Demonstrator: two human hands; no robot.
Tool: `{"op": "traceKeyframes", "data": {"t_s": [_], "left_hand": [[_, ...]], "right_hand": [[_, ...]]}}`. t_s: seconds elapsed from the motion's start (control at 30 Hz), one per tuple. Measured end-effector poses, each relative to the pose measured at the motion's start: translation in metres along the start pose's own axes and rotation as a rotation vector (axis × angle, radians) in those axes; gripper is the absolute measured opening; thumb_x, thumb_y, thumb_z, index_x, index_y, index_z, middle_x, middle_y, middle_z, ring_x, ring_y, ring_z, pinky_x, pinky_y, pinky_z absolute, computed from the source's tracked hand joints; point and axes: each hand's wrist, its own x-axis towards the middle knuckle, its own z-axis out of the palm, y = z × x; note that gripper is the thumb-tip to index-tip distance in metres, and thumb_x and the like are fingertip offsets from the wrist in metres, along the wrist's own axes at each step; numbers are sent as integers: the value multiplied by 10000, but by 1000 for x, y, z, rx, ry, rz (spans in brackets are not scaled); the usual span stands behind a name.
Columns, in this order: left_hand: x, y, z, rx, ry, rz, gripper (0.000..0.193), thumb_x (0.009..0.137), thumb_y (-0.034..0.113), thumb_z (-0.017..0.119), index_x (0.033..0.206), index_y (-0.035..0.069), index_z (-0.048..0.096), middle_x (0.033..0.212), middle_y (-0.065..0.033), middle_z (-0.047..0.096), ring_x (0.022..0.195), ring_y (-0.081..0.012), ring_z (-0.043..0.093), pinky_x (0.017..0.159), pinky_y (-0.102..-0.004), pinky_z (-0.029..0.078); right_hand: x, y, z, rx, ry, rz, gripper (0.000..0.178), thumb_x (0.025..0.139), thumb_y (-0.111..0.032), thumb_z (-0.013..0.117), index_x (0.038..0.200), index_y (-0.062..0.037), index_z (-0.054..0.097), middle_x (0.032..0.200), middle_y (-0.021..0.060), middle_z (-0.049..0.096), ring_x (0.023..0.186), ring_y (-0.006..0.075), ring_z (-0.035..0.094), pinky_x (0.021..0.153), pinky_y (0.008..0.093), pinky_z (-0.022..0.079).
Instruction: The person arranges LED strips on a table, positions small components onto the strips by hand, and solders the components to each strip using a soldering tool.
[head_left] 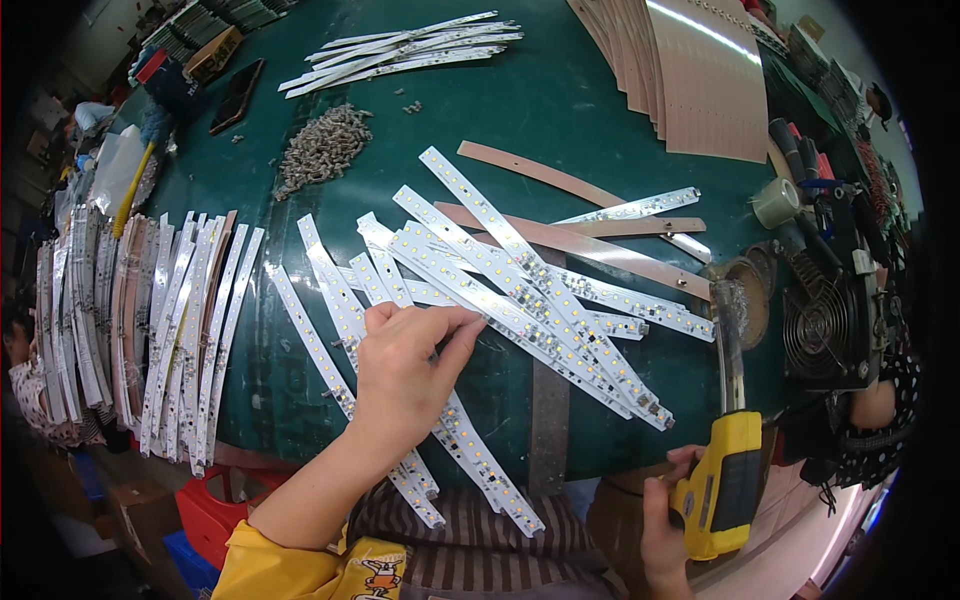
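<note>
Table: dark green top (pixel 560 110), glossy in patches, with a grey flat bar (pixel 548 430) running to the near edge. White LED strips (pixel 510 290) lie crossed in a loose heap at the centre, some reaching the near edge; tan strips (pixel 600 245) among them on the right.

Left hand (pixel 405 370): over the heap, thumb and forefinger drawn close at a strip's edge; cannot tell whether the tips grip it. Right hand (pixel 670 520): near right, fingers curled round the handle of a yellow-and-black tool (pixel 722 490), its slim end pointing far.

Far left: pile of small metal pieces (pixel 325 148), dark phone (pixel 237 97). Far centre: another batch of strips (pixel 400 55). Far right: fanned tan panels (pixel 705 90). Left edge: long row of strips (pixel 190 340) packed side by side.

Right side: tape roll (pixel 776 203), black fan (pixel 825 330); beyond it, another person's dark dotted clothing (pixel 890 420). Near left, below table height: red stool (pixel 212 520).
</note>
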Motion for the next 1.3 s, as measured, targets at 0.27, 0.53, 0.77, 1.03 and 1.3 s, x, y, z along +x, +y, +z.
{"op": "traceKeyframes", "data": {"t_s": [0.27, 0.53, 0.77, 1.03, 1.3], "left_hand": [[-3, 2, 1, 95, -8, 106, 100, 791, 84, 735, 883, 66, 697, 777, -40, 676, 700, -191, 616, 726, -354, 367], [-5, 1, -3, 140, 18, 94, 131, 754, 64, 743, 876, 84, 702, 790, -8, 684, 726, -161, 618, 754, -350, 335], [-6, -1, -3, 123, 19, 64, 120, 745, 79, 749, 852, 96, 699, 786, 5, 682, 717, -146, 609, 768, -364, 309], [-6, -3, -3, 94, 39, 53, 134, 729, 81, 766, 848, 101, 705, 791, 5, 686, 723, -142, 608, 794, -362, 309], [-6, -4, -2, 91, 34, 42, 139, 720, 79, 777, 843, 102, 715, 782, 6, 689, 713, -135, 602, 804, -359, 305]], "right_hand": [[-5, -1, -4, 21, -51, 3, 510, 824, 38, 603, 1277, -22, 378, 1140, 109, 511, 890, 121, 483, 812, 247, 401], [-16, 24, -8, 36, -118, 69, 518, 952, -296, 563, 1307, 39, 389, 1096, 126, 552, 731, 117, 531, 693, 245, 441], [-8, 8, 21, 452, -273, 57, 302, 947, -116, 520, 1189, 62, 490, 1064, 164, 582, 656, 131, 543, 575, 260, 470], [2, 10, 29, 363, -329, -28, 365, 896, 13, 522, 1256, 19, 459, 978, 129, 595, 638, 130, 549, 553, 258, 471], [6, 3, 33, 390, -306, 6, 417, 881, 20, 533, 1287, 14, 440, 1008, 152, 602, 630, 129, 550, 549, 254, 474]]}}
